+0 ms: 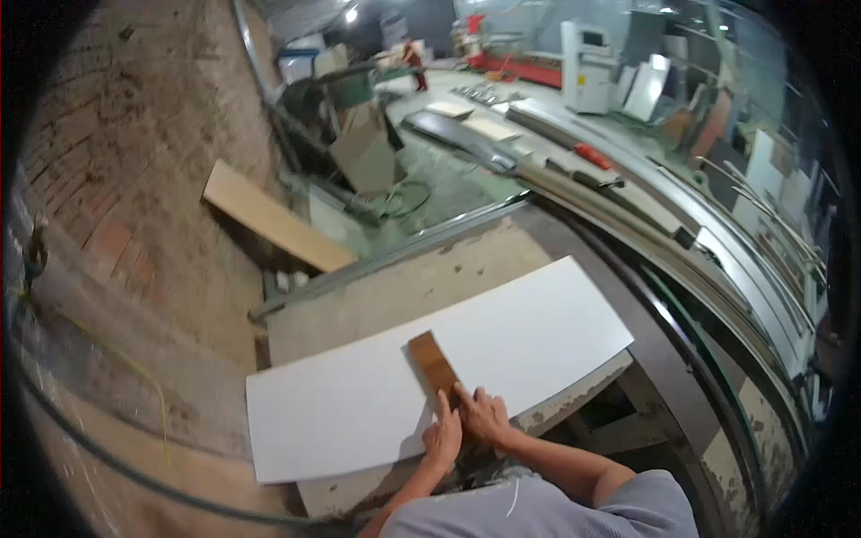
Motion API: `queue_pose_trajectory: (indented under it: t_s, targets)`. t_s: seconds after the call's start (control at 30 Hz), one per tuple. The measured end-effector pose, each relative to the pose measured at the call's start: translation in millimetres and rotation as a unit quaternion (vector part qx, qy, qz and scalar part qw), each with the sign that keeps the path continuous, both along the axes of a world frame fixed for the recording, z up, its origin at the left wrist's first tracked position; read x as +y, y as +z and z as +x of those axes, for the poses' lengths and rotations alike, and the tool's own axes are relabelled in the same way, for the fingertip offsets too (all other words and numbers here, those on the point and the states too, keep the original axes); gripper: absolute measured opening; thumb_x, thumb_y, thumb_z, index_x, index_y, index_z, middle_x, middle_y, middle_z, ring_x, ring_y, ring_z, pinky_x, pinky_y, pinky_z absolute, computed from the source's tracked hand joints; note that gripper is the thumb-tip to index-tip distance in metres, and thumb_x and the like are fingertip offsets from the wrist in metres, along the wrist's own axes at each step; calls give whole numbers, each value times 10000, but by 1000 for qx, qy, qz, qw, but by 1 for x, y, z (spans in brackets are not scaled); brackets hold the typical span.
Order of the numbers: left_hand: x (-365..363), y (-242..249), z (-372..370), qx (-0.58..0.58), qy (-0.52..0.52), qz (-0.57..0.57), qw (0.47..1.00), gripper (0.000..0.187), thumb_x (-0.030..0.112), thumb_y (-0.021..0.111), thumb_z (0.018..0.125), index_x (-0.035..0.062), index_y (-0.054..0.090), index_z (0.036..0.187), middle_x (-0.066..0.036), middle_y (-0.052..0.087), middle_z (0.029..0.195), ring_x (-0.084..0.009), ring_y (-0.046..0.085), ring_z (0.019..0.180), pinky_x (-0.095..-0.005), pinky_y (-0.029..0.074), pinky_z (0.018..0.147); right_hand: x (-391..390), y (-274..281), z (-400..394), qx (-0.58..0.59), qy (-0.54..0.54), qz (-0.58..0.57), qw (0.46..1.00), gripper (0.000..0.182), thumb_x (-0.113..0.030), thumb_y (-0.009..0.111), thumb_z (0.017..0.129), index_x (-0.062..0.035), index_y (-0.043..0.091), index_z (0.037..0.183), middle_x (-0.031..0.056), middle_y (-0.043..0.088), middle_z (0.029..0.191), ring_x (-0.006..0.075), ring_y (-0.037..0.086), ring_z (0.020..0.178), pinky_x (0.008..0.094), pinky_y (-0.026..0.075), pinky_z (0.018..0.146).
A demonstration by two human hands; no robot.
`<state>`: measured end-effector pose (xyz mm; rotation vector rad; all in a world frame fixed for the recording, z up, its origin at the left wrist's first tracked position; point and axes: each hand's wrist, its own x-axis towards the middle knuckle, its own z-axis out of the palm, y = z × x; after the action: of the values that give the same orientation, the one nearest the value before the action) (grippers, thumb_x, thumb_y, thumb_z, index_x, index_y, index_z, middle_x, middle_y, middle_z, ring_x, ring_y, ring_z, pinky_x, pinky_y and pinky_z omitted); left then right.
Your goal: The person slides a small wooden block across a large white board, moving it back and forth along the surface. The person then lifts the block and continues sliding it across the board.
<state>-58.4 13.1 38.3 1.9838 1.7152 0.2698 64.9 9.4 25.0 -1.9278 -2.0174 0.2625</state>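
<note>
Pressing down on a small brown wooden block point(433, 362), both hands sit side by side at its near end: left hand point(442, 437) and right hand point(482, 415), fingers flat, touching each other. Block lies on a white panel point(529, 332), near the middle of its near edge, angled across it. Panel rests flat on a worn workbench point(404, 287). Loose plank point(273, 218) leans by the brick wall point(134, 134), well apart.

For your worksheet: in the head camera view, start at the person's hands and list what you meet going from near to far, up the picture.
Left hand and right hand → small brown wooden block → white panel → grey worktable → leaning wooden plank → cardboard box
</note>
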Motion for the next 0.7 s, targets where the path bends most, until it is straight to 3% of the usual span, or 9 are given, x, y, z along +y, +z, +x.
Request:
queue_pose_trajectory:
  t_s: [0.1,0.17,0.3,0.57,0.7]
  targets:
    - [5,-1,2,50,-21,6,999,600,295,355,947,19,100,1415,-229,624,672,-396,625,638,-476,489,568,10,0,-6,8,40,7,999,513,-268,539,826,-107,403,1294,147,545,853,306,588,664,430,439,592]
    - [9,-6,5,67,-18,4,998,601,291,352,948,21,92,1417,-231,626,676,-384,630,634,-470,493,562,14,-2,-1,44,13,32,998,435,-264,545,831,-110,459,1228,136,562,809,304,589,591,424,459,535]
    - [32,-13,12,87,-4,13,996,598,290,351,950,30,90,1421,-231,630,683,-357,641,630,-459,501,562,36,-6,5,17,21,53,998,493,-282,580,808,-94,439,1242,109,550,807,260,601,611,371,449,512]
    - [113,-19,33,107,31,16,994,593,294,355,947,65,97,1429,-219,645,732,-359,644,653,-467,508,596,116,-8,20,57,6,56,997,373,-238,501,864,-144,478,1224,127,553,827,299,589,645,411,450,555]
    - [151,-26,43,96,39,58,993,574,309,346,945,86,130,1428,-208,648,747,-367,643,670,-484,508,607,158,-13,29,65,18,93,993,366,-252,493,860,-161,455,1212,137,551,806,293,588,570,416,437,517]
